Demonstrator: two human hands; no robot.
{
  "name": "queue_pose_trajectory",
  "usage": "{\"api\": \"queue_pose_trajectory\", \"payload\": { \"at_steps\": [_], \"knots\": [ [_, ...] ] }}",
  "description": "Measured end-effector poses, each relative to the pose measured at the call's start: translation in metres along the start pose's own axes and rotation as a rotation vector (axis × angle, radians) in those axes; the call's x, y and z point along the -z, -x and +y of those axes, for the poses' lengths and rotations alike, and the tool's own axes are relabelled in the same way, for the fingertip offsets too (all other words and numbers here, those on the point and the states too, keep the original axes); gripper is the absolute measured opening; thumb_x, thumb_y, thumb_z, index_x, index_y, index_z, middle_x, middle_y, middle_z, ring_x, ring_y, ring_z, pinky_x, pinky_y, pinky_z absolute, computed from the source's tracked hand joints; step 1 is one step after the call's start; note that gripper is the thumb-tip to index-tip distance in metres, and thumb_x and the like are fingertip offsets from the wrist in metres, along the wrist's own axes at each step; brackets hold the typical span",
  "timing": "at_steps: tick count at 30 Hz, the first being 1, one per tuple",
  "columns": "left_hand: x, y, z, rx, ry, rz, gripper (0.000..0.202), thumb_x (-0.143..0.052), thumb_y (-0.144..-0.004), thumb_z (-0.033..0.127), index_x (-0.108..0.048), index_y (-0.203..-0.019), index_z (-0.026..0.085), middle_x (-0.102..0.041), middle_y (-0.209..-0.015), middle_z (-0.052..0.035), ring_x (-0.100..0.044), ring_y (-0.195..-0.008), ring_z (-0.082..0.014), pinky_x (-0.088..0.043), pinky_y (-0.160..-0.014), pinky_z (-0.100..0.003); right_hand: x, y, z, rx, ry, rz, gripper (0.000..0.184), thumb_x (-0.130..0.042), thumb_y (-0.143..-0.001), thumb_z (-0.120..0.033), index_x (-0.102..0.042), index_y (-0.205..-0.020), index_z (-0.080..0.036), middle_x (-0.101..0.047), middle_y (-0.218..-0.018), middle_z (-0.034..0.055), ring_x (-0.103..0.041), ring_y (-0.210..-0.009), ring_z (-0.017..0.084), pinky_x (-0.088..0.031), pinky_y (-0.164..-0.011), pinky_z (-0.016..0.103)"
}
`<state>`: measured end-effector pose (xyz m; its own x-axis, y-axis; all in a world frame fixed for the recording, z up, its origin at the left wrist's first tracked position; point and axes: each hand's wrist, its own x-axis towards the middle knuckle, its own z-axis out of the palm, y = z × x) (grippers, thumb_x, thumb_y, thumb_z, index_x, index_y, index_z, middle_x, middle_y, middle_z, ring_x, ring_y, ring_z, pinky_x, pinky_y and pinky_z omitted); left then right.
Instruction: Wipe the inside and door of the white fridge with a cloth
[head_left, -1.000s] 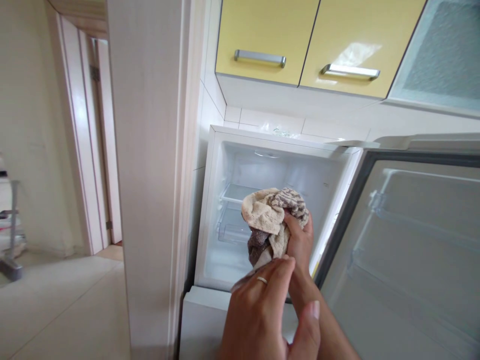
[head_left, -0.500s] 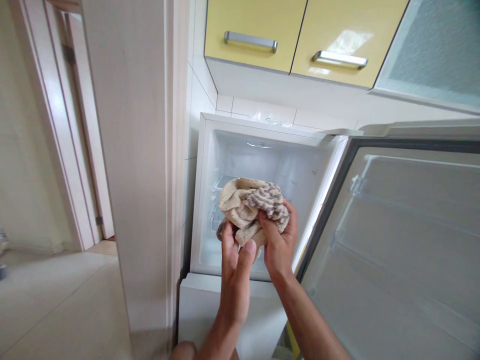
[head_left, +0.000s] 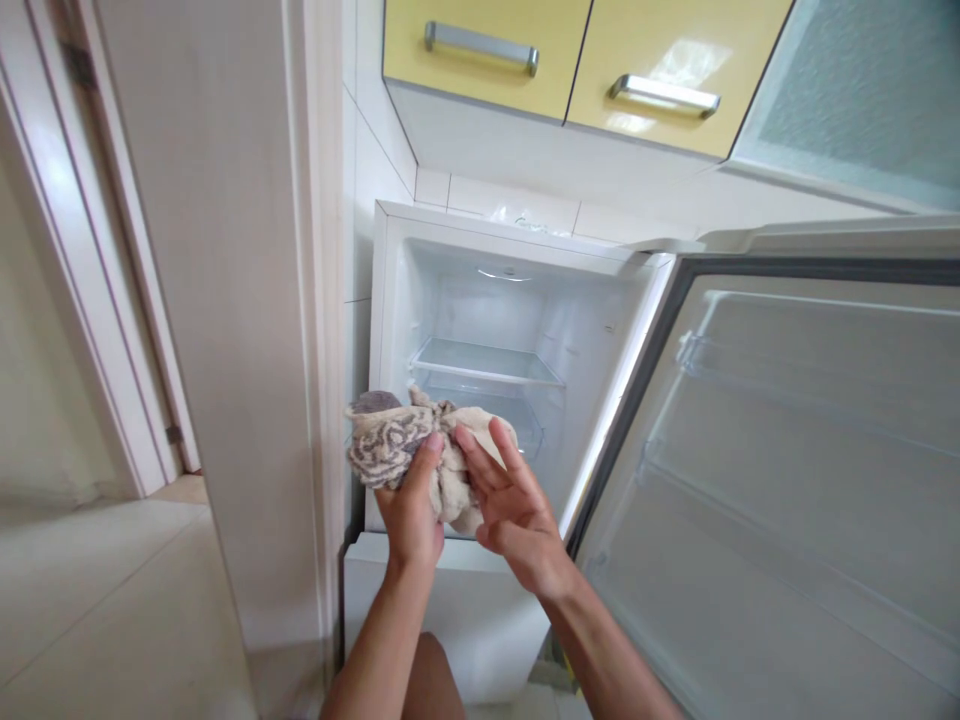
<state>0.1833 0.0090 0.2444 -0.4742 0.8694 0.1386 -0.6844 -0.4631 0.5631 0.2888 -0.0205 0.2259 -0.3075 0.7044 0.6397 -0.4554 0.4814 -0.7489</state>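
Note:
My left hand [head_left: 414, 500] grips a bunched cloth [head_left: 394, 440], cream with a grey-brown pattern, its thumb pressed on top. Beside the cloth's right side is my right hand [head_left: 517, 515], palm turned up and fingers stretched apart, the fingertips against or very near the fabric. Both hands are in front of an open fridge [head_left: 381, 300]. Inside it, a glass shelf [head_left: 487, 358] shows, with a clear drawer or lower shelf partly hidden behind the cloth.
The fridge door [head_left: 787, 450] is swung wide to the right, with clear racks on its inner face. Yellow cabinets [head_left: 487, 85] hang above. A pale door frame [head_left: 225, 330] stands close on the left. Below is the closed lower fridge door [head_left: 480, 620].
The cloth has moved left and slightly down and been turned over. My right hand has loosened its hold and opened, while my left hand has closed on the cloth.

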Motion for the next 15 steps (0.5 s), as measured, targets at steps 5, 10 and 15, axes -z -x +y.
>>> {"api": "queue_pose_trajectory", "payload": {
  "at_steps": [5, 10, 15],
  "knots": [
    [0.011, -0.025, 0.014, -0.264, -0.015, 0.185, 0.054, -0.082, -0.063, 0.024, -0.066, -0.114, 0.019, -0.076, -0.12, -0.0059, -0.073, -0.112, -0.0265, -0.061, -0.1, -0.045, -0.007, 0.037, -0.014, 0.037, 0.063, 0.035, 0.075, -0.075, -0.09, -0.022, -0.046, -0.154, -0.051, -0.046, -0.161, -0.0009, -0.037, -0.153, 0.026, -0.028, -0.126, 0.06],
    [0.054, -0.028, 0.027, -0.478, -0.141, 0.331, 0.068, -0.082, -0.062, 0.019, -0.059, -0.126, 0.02, -0.071, -0.129, -0.0061, -0.07, -0.12, -0.0289, -0.056, -0.11, -0.052, 0.015, 0.097, -0.04, -0.05, 0.134, 0.256, 0.057, -0.075, -0.094, -0.03, -0.058, -0.146, -0.047, -0.065, -0.143, 0.0075, -0.062, -0.132, 0.032, -0.053, -0.108, 0.06],
    [0.102, -0.01, 0.011, -0.516, -0.303, 0.355, 0.073, -0.085, -0.061, 0.02, -0.058, -0.129, 0.017, -0.068, -0.135, -0.0113, -0.067, -0.125, -0.0315, -0.05, -0.117, -0.055, 0.031, 0.155, -0.049, -0.023, 0.197, 0.658, 0.042, -0.081, -0.088, -0.035, -0.073, -0.13, -0.038, -0.076, -0.12, 0.0123, -0.076, -0.105, 0.031, -0.065, -0.089, 0.048]
  ]
}}
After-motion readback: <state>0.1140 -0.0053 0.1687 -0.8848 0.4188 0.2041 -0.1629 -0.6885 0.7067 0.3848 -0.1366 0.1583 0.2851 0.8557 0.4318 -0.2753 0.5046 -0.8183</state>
